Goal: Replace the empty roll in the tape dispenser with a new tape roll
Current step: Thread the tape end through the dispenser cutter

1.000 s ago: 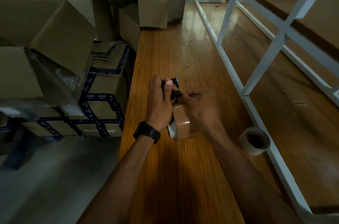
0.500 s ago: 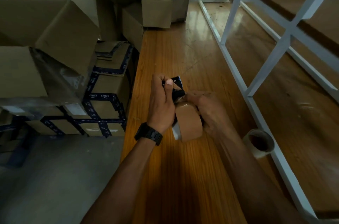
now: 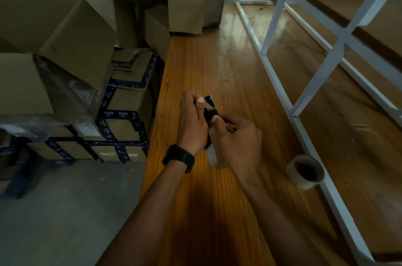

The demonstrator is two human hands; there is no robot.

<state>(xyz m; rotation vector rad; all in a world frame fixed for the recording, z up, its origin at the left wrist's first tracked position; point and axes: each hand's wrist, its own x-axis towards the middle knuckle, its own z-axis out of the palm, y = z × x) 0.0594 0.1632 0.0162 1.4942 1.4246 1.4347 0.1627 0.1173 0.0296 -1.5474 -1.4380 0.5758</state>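
Wooden tabletop (image 3: pixel 217 59) stretches open ahead of both hands. The left hand (image 3: pixel 192 123) grips the tape dispenser (image 3: pixel 211 111); the right hand (image 3: pixel 237 141) curls round its lower part. Right of that hand, the empty roll (image 3: pixel 305 171) lies just beside the white shelf frame (image 3: pixel 339 41). Cardboard boxes (image 3: pixel 124 117) crowd the table's left edge.

Tape dispenser (image 3: pixel 210 104) mostly behind left hand (image 3: pixel 192 123); right hand (image 3: pixel 238 141) covers tape roll (image 3: pixel 212 158), blurred edge at 6 o'clock.

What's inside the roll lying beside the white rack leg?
Only a dark, hollow centre shows inside the roll, lying on the wooden bench; nothing visible sits in it, though shadow covers its depth.
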